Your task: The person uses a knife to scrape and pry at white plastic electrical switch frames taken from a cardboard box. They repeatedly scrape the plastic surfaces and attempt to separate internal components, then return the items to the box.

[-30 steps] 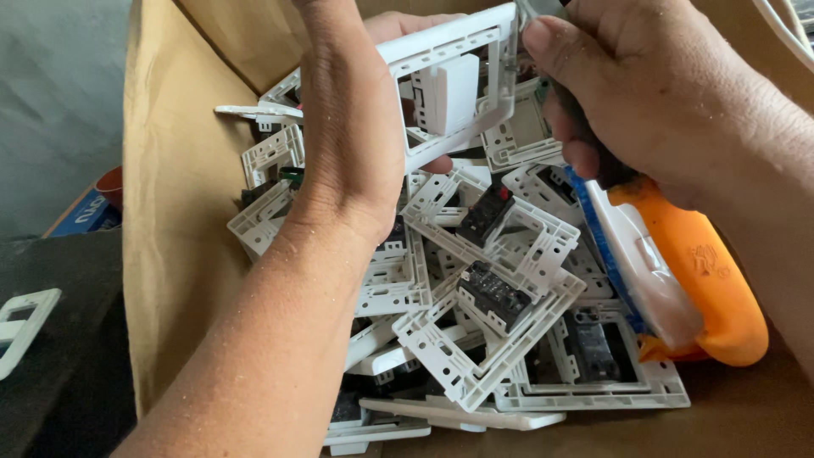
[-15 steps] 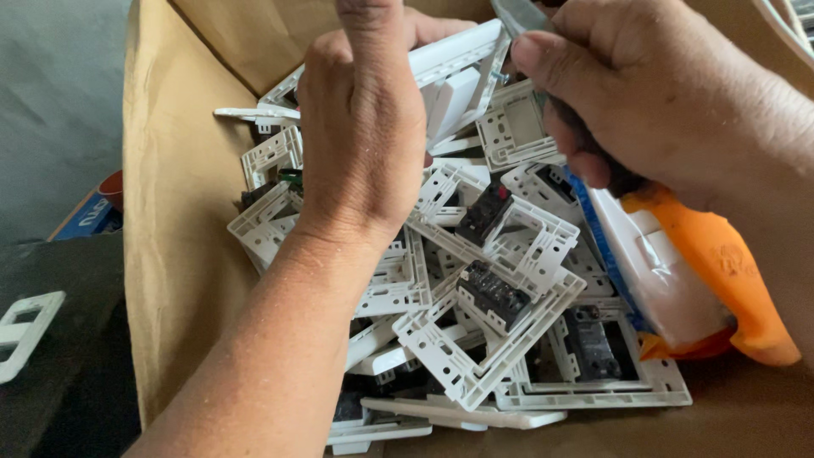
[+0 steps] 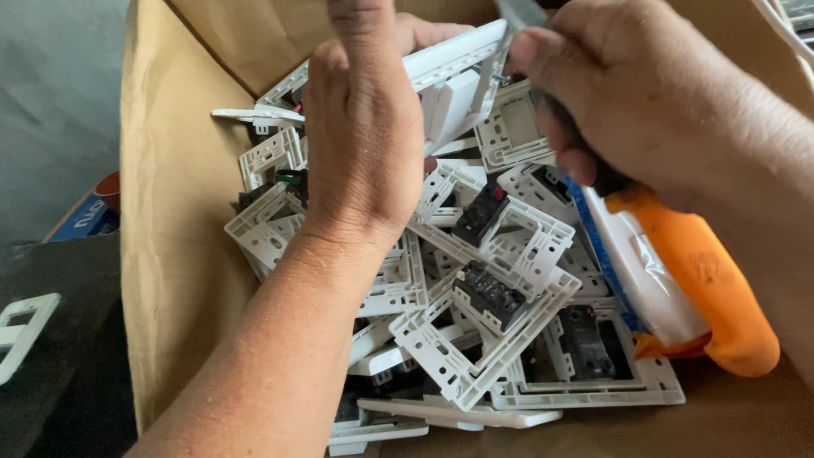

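My left hand [image 3: 365,136] grips a white plastic switch frame [image 3: 454,72] and holds it tilted above a cardboard box [image 3: 178,254]. My right hand [image 3: 627,93] is closed around a tool with a dark grip and an orange handle end [image 3: 712,288]; the tool's metal tip [image 3: 513,13] points at the frame's upper right edge. Below both hands lies a heap of several white switch frames [image 3: 475,339], some with black switch modules [image 3: 492,293] in them.
The box's brown walls rise at the left and back. A white-and-blue packet [image 3: 636,271] lies under the orange handle. Outside the box, one loose white frame [image 3: 21,335] rests on a dark surface at the left, beside a blue carton [image 3: 85,220].
My left hand has turned the frame from nearly face-on to edge-on and raised it slightly. My right hand with the tool has shifted toward the frame's upper edge.
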